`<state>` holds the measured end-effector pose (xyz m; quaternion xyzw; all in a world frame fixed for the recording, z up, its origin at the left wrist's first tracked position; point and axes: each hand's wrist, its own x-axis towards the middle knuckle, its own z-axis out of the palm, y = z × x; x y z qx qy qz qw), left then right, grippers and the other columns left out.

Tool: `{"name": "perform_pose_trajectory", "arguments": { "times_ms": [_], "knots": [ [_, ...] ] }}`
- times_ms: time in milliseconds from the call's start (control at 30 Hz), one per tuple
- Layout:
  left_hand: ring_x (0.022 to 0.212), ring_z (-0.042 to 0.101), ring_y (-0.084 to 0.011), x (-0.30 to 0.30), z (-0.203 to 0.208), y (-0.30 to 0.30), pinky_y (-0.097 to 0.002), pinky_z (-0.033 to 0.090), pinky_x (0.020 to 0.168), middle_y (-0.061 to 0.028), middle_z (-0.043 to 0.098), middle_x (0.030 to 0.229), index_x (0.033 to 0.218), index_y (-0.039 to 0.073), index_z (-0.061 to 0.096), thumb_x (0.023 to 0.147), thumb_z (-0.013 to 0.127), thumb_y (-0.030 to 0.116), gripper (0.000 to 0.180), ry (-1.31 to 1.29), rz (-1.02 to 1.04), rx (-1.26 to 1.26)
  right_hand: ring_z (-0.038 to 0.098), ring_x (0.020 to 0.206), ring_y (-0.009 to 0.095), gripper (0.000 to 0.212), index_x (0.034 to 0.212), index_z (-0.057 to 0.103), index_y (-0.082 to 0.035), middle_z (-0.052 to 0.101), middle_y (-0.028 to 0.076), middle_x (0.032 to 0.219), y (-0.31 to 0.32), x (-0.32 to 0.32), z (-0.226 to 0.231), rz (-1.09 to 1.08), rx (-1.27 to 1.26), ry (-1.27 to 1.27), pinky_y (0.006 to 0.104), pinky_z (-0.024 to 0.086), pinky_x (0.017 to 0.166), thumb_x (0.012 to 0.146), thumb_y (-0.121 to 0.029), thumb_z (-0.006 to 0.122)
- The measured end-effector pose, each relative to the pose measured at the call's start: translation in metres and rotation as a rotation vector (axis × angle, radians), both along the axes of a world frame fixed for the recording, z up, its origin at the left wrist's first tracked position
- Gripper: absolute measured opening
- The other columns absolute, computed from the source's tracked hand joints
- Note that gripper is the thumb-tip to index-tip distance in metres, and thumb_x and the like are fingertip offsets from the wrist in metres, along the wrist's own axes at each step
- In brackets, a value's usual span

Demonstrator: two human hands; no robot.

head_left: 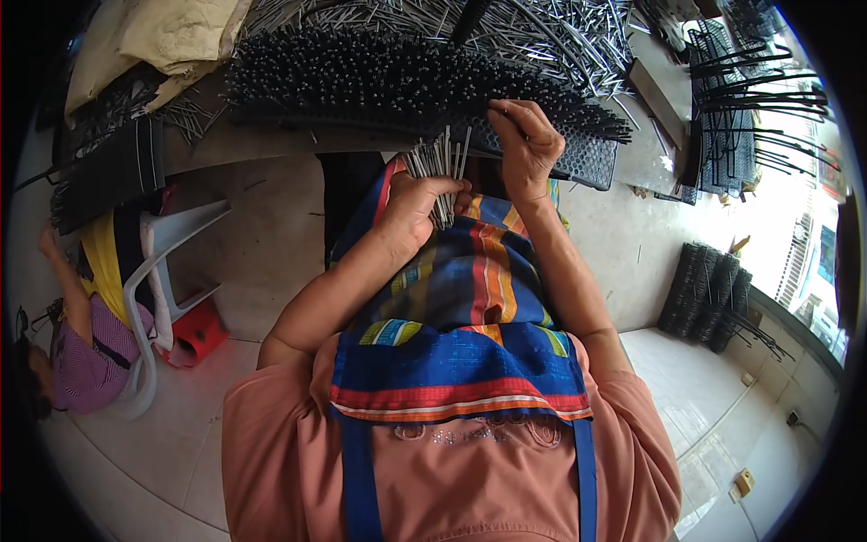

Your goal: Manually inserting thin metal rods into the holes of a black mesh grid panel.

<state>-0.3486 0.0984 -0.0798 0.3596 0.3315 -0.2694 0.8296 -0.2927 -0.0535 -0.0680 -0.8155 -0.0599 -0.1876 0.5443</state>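
Note:
My left hand [411, 206] is closed around a bundle of thin grey metal rods [437, 158], which fan out upward above the lap. To its right, my right hand [527, 149] is raised with thumb and fingers pinched together. Whatever sits in that pinch is too small or hidden to make out. The right hand is over the near edge of a long black perforated board [585, 163]. Dark thin rods [361, 77] stand densely in most of the board's holes, while bare holes show at its near right end.
Loose grey rods [560, 36] are heaped behind the board. A tan sack [172, 32] lies at the back left. Black racks with long rods [754, 99] stand at the right, and black bundles [704, 294] on the floor. Another person [95, 352] sits at the left near a grey chair [144, 298].

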Motion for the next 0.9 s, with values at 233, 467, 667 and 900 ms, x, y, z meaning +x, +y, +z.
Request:
{"name": "perform_pose_trajectory", "arguments": {
  "times_ms": [233, 467, 667, 900],
  "knots": [
    [0.064, 0.068, -0.0252, -0.003, -0.01, 0.002, -0.034, 0.057, 0.057, -0.0167, 0.07, 0.08, 0.096, -0.005, 0.065, 0.076, 0.062, -0.013, 0.022, -0.014, -0.025, -0.043, 0.061, 0.065, 0.011, 0.016, 0.09, 0.074, -0.002, 0.067, 0.006, 0.081, 0.01, 0.005, 0.006, -0.079, -0.249, 0.059, 0.0236, 0.047, 0.058, 0.075, 0.004, 0.074],
    [0.066, 0.069, -0.0255, -0.002, -0.007, 0.005, -0.0344, 0.059, 0.062, -0.0172, 0.07, 0.084, 0.101, -0.005, 0.065, 0.077, 0.061, -0.013, 0.026, -0.078, -0.027, -0.074, 0.06, 0.059, 0.012, 0.011, 0.092, 0.072, -0.002, 0.064, 0.007, 0.071, 0.004, 0.016, 0.001, 0.05, -0.478, -0.049, 0.0257, 0.046, 0.054, 0.082, -0.007, 0.071],
    [0.067, 0.07, -0.0234, -0.002, 0.006, 0.001, -0.0322, 0.059, 0.057, -0.0136, 0.07, 0.083, 0.098, -0.003, 0.066, 0.077, 0.063, -0.012, 0.023, -0.205, -0.09, -0.033, 0.046, 0.048, 0.004, 0.005, 0.087, 0.071, -0.002, 0.06, 0.0, 0.061, -0.013, -0.005, 0.024, 0.218, 0.107, 0.921, 0.0221, 0.034, 0.044, 0.084, -0.006, 0.07],
    [0.069, 0.071, -0.023, -0.006, 0.004, -0.003, -0.033, 0.06, 0.058, -0.0127, 0.07, 0.085, 0.099, -0.002, 0.066, 0.082, 0.061, -0.009, 0.019, -0.124, -0.024, -0.055, 0.042, 0.048, 0.002, 0.004, 0.082, 0.069, 0.0, 0.059, -0.003, 0.062, -0.021, -0.021, 0.021, -0.019, 0.406, 0.621, 0.0197, 0.031, 0.044, 0.085, -0.002, 0.069]
  ]
}}
